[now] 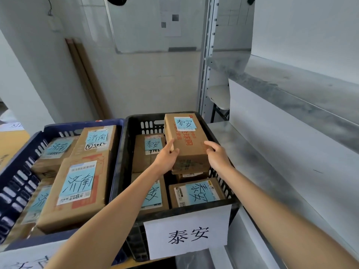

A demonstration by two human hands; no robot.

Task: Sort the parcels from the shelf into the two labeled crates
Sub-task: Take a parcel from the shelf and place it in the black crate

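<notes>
Forearms nearest the lens, both reaching in. My left hand [168, 156] and right hand [217, 154] are clamped on opposite long sides of the brown cardboard parcel [186, 144] with the blue 泰安 sticky note. The left thumb is up on the top edge and the right fingers curl over the right edge. Two-hand grip, nothing else held.

The parcel sits over the far right corner of the black plastic crate [136, 235], above the other brown parcels [196, 192] inside. Can't tell if it touches them.

Handling guess: a stiff box, light enough for a side squeeze and not fragile-looking. The tape may be slick, so hold the bare card near the bottom edges.

The white paper label [187, 232] on the crate's front reads 泰安, so it matches. The blue plastic crate [17, 171] is just left of the black one and holds 济南 boxes. The grey metal shelf [272, 162] is just right of it.
</notes>
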